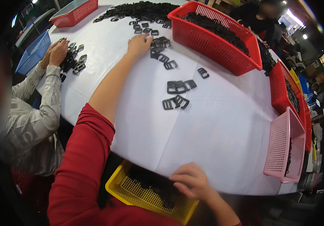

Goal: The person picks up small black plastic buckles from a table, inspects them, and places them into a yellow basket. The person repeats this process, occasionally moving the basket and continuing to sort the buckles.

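My left hand point(139, 46) reaches far across the white table, its fingers spread and bent down at the edge of a cluster of black plastic strap buckles point(160, 42). Its fingertips are partly out of sight. At the table's near edge, my right hand point(192, 181) hovers over a yellow basket point(118, 177), fingers loosely curved and apart, with nothing visible in them. Dark pieces point(152, 184) lie inside that basket. Between my hands, a few buckles point(177, 87) rest in small groups, and a single buckle point(203, 73) lies off to their right.
A large heap of buckles point(143, 10) covers the far side. A red basket point(211, 41) full of black parts stands at the back right; a pink basket point(278, 147) is at the right edge. On the left, a co-worker's hands point(58, 52) handle buckles beside a blue basket point(34, 52).
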Available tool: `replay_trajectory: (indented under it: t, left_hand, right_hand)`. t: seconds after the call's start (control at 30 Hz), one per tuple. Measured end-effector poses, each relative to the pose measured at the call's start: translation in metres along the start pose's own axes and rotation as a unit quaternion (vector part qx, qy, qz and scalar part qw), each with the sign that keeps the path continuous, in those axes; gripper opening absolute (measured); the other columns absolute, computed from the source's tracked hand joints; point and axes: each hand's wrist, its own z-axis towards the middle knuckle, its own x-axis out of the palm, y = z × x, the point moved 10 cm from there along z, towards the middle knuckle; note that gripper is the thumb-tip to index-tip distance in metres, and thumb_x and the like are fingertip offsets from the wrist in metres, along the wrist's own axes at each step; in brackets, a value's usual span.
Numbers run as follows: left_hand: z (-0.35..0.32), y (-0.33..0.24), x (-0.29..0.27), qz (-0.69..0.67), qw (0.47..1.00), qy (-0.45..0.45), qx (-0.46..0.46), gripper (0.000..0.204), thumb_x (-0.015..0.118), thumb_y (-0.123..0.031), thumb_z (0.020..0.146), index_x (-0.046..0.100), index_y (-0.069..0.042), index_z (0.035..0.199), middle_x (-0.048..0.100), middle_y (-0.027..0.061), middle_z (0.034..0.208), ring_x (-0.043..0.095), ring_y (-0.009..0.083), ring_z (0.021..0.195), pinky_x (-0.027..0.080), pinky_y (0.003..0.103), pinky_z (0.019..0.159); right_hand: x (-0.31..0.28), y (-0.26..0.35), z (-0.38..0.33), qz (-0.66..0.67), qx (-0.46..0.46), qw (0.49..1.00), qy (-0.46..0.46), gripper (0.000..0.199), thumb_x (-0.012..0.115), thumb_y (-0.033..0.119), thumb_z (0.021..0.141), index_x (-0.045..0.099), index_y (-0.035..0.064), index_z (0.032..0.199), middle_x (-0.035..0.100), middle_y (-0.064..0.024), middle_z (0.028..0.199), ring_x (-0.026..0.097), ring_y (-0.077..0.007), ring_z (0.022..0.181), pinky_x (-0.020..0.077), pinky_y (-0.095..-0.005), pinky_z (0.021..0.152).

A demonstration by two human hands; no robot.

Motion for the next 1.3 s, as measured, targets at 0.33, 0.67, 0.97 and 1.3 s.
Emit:
replay_trajectory:
  t: [0.33, 0.67, 0.97, 1.3]
  left_hand:
    - [-0.086, -0.156, 0.03, -0.188, 0.91, 0.215, 0.3, 0.026, 0.061, -0.025, 0.092, 0.071, -0.014, 0.113, 0.062, 0.0086, 0.125, 0.051, 0.0283, 0.123, 0.04, 0.039, 0.106]
    - [-0.203, -0.225, -0.038, -0.443, 0.846, 0.267, 0.124, 0.024, 0.059, -0.015, 0.095, 0.068, -0.005, 0.114, 0.068, 0.0097, 0.111, 0.063, 0.0188, 0.102, 0.047, 0.029, 0.093]
    - [-0.272, -0.204, -0.113, -0.229, 0.907, 0.236, 0.263, 0.027, 0.069, -0.001, 0.082, 0.069, -0.002, 0.109, 0.068, 0.0096, 0.101, 0.064, 0.0233, 0.091, 0.051, 0.032, 0.082]
    - [-0.301, -0.167, -0.099, -0.229, 0.895, 0.383, 0.03, 0.029, 0.074, -0.011, 0.079, 0.07, -0.005, 0.107, 0.069, 0.0063, 0.095, 0.063, 0.0244, 0.089, 0.052, 0.031, 0.069]
  right_hand:
    - [-0.005, -0.004, 0.004, 0.051, 0.032, 0.998, -0.025, 0.02, 0.075, 0.006, 0.077, 0.071, 0.0085, 0.096, 0.064, -0.0057, 0.098, 0.061, -0.0242, 0.086, 0.0479, -0.0339, 0.073]
    - [-0.016, 0.0, 0.001, -0.004, 0.019, 0.992, -0.122, 0.02, 0.074, 0.0, 0.074, 0.069, 0.0054, 0.093, 0.064, -0.0083, 0.094, 0.062, -0.0272, 0.087, 0.0504, -0.0351, 0.073]
    - [-0.045, -0.021, -0.018, -0.135, 0.153, 0.929, -0.308, 0.032, 0.071, -0.001, 0.078, 0.066, 0.0008, 0.109, 0.06, -0.0151, 0.107, 0.061, -0.0308, 0.094, 0.0501, -0.0358, 0.081]
    - [-0.019, 0.012, -0.015, -0.318, 0.134, 0.921, -0.181, 0.039, 0.08, 0.012, 0.073, 0.066, 0.003, 0.108, 0.061, -0.0092, 0.104, 0.059, -0.028, 0.091, 0.0498, -0.0364, 0.072]
